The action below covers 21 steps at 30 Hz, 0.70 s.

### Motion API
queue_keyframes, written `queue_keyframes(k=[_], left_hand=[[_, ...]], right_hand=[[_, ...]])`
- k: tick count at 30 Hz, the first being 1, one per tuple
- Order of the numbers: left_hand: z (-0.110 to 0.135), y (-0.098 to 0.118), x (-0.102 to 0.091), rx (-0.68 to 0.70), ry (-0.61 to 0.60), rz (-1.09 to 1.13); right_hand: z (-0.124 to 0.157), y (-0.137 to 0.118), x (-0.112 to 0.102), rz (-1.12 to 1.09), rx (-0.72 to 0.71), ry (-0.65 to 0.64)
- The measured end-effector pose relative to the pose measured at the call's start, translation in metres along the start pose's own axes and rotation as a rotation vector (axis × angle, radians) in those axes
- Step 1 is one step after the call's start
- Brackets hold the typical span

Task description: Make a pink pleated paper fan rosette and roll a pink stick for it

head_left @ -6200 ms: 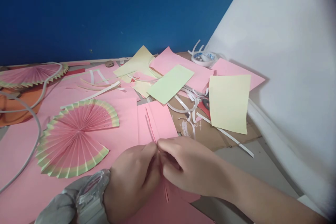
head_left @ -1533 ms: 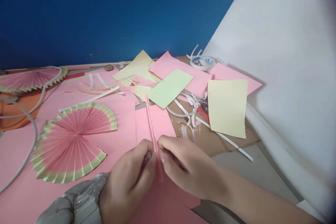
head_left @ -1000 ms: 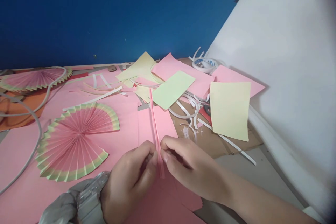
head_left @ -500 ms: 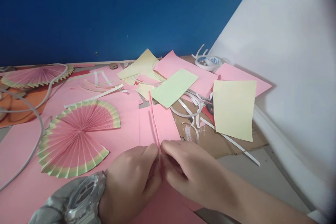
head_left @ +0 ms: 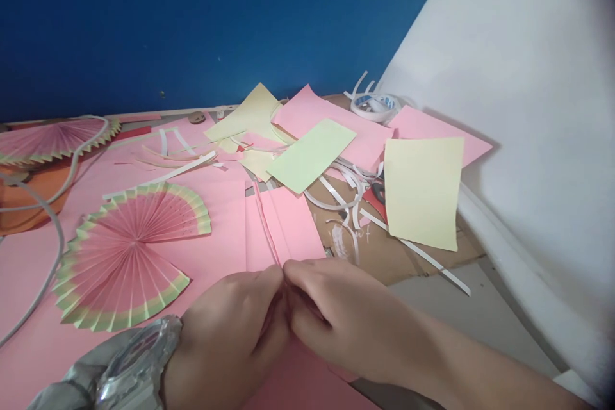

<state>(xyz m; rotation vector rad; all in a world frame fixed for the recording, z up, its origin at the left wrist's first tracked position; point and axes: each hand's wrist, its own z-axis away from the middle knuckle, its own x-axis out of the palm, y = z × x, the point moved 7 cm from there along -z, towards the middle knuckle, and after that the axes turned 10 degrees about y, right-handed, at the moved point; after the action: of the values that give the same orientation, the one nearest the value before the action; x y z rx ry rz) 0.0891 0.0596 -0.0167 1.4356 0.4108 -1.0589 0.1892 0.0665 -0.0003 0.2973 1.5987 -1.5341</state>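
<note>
My left hand (head_left: 230, 333) and my right hand (head_left: 336, 314) meet fingertip to fingertip low in the middle of the view. Both pinch the near end of a pink sheet of paper (head_left: 293, 224) that carries a narrow raised pleat running away from me. The fingers of both hands are closed on that fold. A silvery watch (head_left: 129, 371) sits on my left wrist. The near part of the sheet is hidden under my hands.
A pink pleated fan with green edge (head_left: 125, 250) lies at left, another fan (head_left: 52, 141) farther back. Green (head_left: 312, 154), yellow (head_left: 420, 189) and pink sheets, white strips, a tape roll (head_left: 375, 106) and cardboard (head_left: 379, 246) lie beyond. A white board (head_left: 528, 109) leans at right.
The raised pleat has dropped from standing upright to lying lower along the sheet. My hands have drawn closer together and slightly toward me, still pinching the fold.
</note>
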Motion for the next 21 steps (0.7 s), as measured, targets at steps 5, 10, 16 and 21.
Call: queue_keyframes(k=[5,10,16,21], left_hand=[[-0.0014,0.0006,-0.0007,-0.042,-0.029,0.2],[-0.0042,0.0035,-0.0046,-0.048,-0.052,0.391],[-0.0026,0.0019,-0.0025,-0.049,-0.058,0.405],[-0.0031,0.0018,-0.0039,-0.025,-0.032,0.346]], right_hand=[[-0.0004,-0.0013,-0.0002,-0.013,-0.048,0.002],[-0.0012,-0.0026,-0.0012,-0.047,-0.106,0.035],[-0.0018,-0.0041,0.0002,-0.019,-0.141,0.03],[-0.0016,-0.0033,0.0039,0.008,-0.157,0.012]])
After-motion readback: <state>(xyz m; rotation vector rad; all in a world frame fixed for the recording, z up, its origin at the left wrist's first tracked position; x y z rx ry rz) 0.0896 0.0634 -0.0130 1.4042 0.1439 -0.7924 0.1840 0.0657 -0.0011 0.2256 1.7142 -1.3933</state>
